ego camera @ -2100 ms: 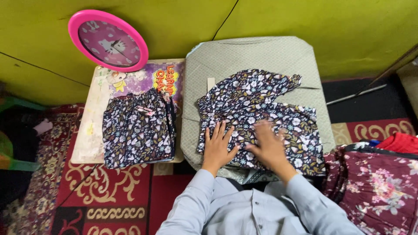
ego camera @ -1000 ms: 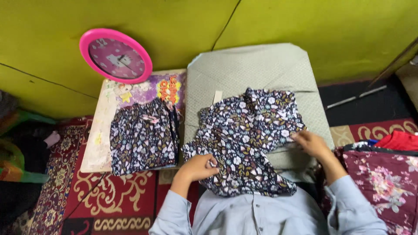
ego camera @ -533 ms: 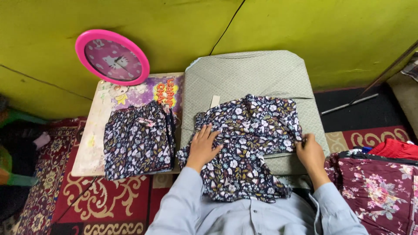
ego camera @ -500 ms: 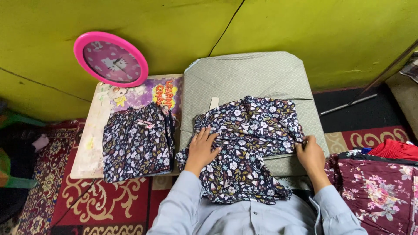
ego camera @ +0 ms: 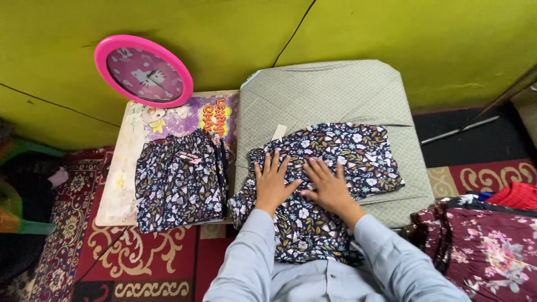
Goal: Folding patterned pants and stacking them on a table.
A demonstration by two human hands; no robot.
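Dark floral garment (ego camera: 330, 162) lies half-folded on grey padded surface (ego camera: 330, 92), left hand (ego camera: 272, 182) and right hand (ego camera: 328, 187) pressed flat, grip open; folded floral stack (ego camera: 180, 180) left of it.

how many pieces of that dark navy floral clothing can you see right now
2: one garment lies on the grey padded board under both hands; one folded pile sits on the left board. The pile may hide more.

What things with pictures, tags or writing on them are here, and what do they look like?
Wall clock: leaning on the green wall, upper left; round, pink rim, purple cartoon face.
Board: under the folded pile, left; rectangular, purple and cream, cartoon print.
Tag: at the floral garment's top edge; small, pale, rectangular.
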